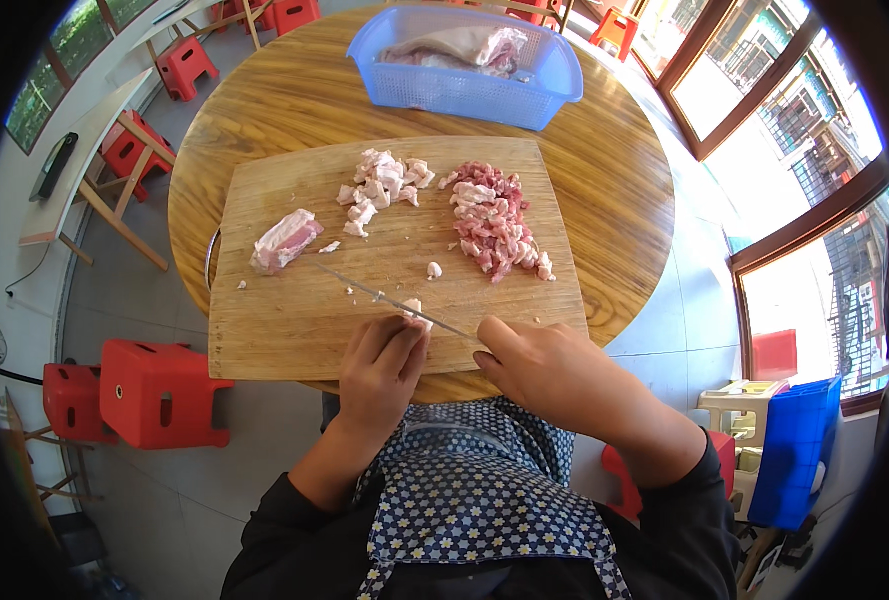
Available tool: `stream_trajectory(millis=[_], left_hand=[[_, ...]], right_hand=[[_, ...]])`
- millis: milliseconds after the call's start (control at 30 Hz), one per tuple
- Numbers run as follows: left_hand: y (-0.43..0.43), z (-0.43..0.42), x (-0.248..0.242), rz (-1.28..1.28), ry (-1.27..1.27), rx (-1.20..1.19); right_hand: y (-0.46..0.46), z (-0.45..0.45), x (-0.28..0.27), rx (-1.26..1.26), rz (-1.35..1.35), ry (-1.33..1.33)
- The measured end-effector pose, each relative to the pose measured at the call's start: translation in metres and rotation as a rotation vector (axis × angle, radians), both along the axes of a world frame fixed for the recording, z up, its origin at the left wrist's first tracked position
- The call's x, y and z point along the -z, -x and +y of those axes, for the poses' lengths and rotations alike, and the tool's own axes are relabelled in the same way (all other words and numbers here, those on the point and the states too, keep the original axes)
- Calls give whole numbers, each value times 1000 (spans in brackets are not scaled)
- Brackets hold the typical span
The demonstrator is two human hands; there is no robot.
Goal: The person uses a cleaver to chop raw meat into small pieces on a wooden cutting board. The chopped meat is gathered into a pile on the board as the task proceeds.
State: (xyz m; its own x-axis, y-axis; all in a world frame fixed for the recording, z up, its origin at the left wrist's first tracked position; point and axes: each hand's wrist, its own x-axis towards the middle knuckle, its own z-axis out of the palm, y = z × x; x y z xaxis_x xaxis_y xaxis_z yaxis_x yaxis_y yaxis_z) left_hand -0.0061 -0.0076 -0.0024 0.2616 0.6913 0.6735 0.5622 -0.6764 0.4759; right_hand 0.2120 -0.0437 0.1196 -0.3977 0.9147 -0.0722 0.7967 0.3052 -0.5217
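My right hand grips a knife, its handle hidden in the fist; the thin blade points up and left across a wooden cutting board. Under the blade's middle, my left hand pinches a small pale piece of meat near the board's front edge. A larger chunk of fatty meat lies on the board's left. Pale fatty pieces are heaped at the back centre. A longer heap of pinkish-red chopped meat lies on the right. One small pale lump sits between blade and heaps.
The board rests on a round wooden table. Behind it stands a blue plastic basket holding a large slab of meat. Red stools stand on the floor at left, and a blue crate is at right.
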Motion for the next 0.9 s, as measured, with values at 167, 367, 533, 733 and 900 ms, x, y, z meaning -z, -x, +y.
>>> stream_trajectory(millis=[167, 367, 533, 733, 900], left_hand=[[2, -1, -2, 23, 21, 7], [5, -3, -5, 29, 63, 22], [4, 0, -3, -12, 76, 42], [5, -2, -8, 18, 74, 15], [5, -1, -7, 14, 48, -12]], right_hand=[[1, -3, 13, -28, -5, -7], [-10, -24, -5, -9, -85, 107], [-22, -24, -34, 37, -205, 359], [11, 31, 1, -81, -39, 271], [5, 28, -9, -83, -123, 301]])
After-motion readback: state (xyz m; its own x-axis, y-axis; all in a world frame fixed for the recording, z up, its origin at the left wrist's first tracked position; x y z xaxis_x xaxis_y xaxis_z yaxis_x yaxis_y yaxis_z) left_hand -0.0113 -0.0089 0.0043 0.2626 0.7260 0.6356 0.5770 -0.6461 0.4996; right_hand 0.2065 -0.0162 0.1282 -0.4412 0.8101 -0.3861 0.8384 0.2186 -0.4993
